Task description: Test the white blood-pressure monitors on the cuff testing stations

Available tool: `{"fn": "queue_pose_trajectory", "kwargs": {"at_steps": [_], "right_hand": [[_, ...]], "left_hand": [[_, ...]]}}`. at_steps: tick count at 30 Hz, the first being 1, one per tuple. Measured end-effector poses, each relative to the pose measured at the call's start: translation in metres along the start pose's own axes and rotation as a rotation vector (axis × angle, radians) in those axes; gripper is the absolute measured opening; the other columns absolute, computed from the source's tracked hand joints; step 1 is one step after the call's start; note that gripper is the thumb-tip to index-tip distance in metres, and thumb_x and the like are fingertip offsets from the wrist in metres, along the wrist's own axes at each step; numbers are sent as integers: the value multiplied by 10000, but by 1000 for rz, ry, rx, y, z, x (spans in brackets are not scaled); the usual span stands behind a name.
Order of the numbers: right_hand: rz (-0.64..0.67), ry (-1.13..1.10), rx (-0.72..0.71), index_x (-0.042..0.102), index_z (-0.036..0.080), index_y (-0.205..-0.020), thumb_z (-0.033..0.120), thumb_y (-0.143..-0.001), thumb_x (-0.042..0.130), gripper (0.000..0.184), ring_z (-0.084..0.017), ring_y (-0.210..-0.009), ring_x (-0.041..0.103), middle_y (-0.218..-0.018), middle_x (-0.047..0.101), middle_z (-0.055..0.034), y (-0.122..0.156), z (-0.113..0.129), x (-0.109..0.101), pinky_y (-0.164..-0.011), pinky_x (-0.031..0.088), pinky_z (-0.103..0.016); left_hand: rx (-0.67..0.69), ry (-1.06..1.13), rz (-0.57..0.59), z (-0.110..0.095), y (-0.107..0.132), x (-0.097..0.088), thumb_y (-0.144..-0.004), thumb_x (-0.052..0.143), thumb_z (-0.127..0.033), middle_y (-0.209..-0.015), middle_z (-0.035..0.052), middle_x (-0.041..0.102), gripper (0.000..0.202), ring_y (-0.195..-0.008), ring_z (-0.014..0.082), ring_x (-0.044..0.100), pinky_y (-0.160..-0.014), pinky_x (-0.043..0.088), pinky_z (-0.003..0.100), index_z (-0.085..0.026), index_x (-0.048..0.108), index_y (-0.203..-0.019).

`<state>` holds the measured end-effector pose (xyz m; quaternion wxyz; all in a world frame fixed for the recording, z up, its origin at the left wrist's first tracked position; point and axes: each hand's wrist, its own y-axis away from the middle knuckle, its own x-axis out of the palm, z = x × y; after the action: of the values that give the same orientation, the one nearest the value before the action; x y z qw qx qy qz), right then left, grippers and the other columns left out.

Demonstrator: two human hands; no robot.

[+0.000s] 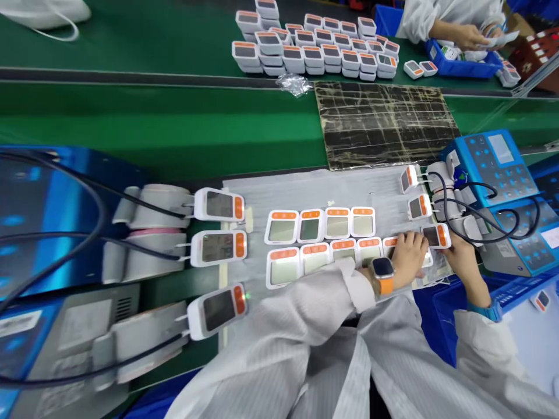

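Note:
My left hand (407, 256), with a watch on its wrist, has bent fingers over a small white digital meter with orange buttons (389, 244) at the right end of the front row; the hand hides much of it. My right hand (462, 256) grips another such meter (431, 235) by its orange-button end, beside the white holder (471, 228). Another white unit (428, 259) lies partly hidden between my hands. Two rows of meters with orange strips and greyish screens, one being a back-row meter (283, 227), lie face up to the left of my hands.
Two meters (419, 206) stand plugged into holders near the blue instrument boxes (502, 169). Left, a meter (218, 247) is among several on cabled holders. A black taped board (384, 125) lies behind. Stacked meters (314, 55) and a co-worker's hands (471, 38) over a blue bin (465, 67) are farther back.

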<state>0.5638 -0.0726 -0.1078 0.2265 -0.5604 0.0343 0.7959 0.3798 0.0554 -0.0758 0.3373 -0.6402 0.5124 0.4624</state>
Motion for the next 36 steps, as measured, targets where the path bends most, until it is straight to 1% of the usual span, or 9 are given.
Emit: {"fn": "queue_pose_trajectory", "kwargs": {"at_steps": [3, 7, 10, 13, 16, 20, 27, 32, 36], "right_hand": [[-52, 58, 6, 752, 187, -975, 281, -823, 544, 275, -315, -991, 744, -1076, 785, -148, -3, -7, 2, -881, 594, -426], [-99, 71, 3, 714, 188, -780, 303, -833, 550, 207, -289, -792, 735, -859, 777, -141, -2, -7, 1, -750, 582, -383], [-103, 79, 23, 650, 197, -665, 347, -845, 552, 254, -255, -661, 687, -717, 736, -118, -2, -4, 1, -654, 540, -350], [-107, 72, 32, 664, 187, -693, 349, -850, 548, 254, -245, -644, 672, -712, 733, -115, -2, 0, 1, -639, 516, -338], [-104, 44, 50, 698, 175, -768, 349, -854, 536, 253, -244, -669, 678, -761, 750, -118, -3, 4, -1, -658, 512, -335], [-89, 38, 125, 688, 176, -745, 373, -794, 553, 244, -207, -557, 599, -645, 696, -79, -2, 6, -6, -588, 463, -310], [-243, 126, 232, 429, 227, -503, 338, -701, 528, 247, -148, -427, 426, -437, 459, -17, 3, 5, -8, -498, 351, -279], [-185, 281, 276, 320, 239, -493, 294, -737, 543, 335, -148, -441, 434, -449, 420, -18, 1, 5, -2, -518, 352, -276], [-132, 414, 260, 282, 246, -500, 234, -718, 548, 344, -144, -433, 387, -438, 360, -8, 0, 1, -1, -507, 303, -278]], "left_hand": [[-36, -3, -28, 1, 6, 8, -852, 775, -483, -1244, 160, 605, 711, -1109, 299, 534, -897, 415, 414, -85, 512, -1379], [-20, 25, 15, 12, 14, 0, -879, 762, -418, -1276, 159, 598, 644, -1141, 295, 531, -920, 403, 403, -93, 513, -1376], [-31, 89, 20, 13, 8, -5, -803, 806, -557, -1247, 182, 610, 757, -1143, 319, 538, -975, 388, 434, -74, 543, -1322], [-67, 201, -68, 9, -8, -3, -745, 805, -665, -1265, 202, 607, 877, -1171, 336, 540, -976, 410, 433, -57, 532, -1317], [-48, 258, -168, 6, -28, 4, -835, 800, -480, -1378, 190, 579, 772, -1235, 306, 552, -964, 455, 397, -84, 463, -1406], [-23, 365, -186, 8, -42, 13, -870, 764, -298, -1350, 131, 632, 614, -1211, 272, 614, -997, 499, 392, -136, 489, -1395], [132, 449, -311, 11, -39, 19, -873, 737, -304, -1402, 147, 583, 632, -1204, 291, 640, -1017, 541, 433, -169, 493, -1440], [133, 424, -349, 12, -39, 18, -851, 767, -334, -1363, 159, 590, 678, -1222, 308, 614, -1031, 525, 442, -142, 503, -1444], [130, 401, -321, 12, -31, 11, -863, 747, -355, -1336, 148, 605, 665, -1199, 307, 612, -1004, 521, 443, -157, 501, -1448]]}}
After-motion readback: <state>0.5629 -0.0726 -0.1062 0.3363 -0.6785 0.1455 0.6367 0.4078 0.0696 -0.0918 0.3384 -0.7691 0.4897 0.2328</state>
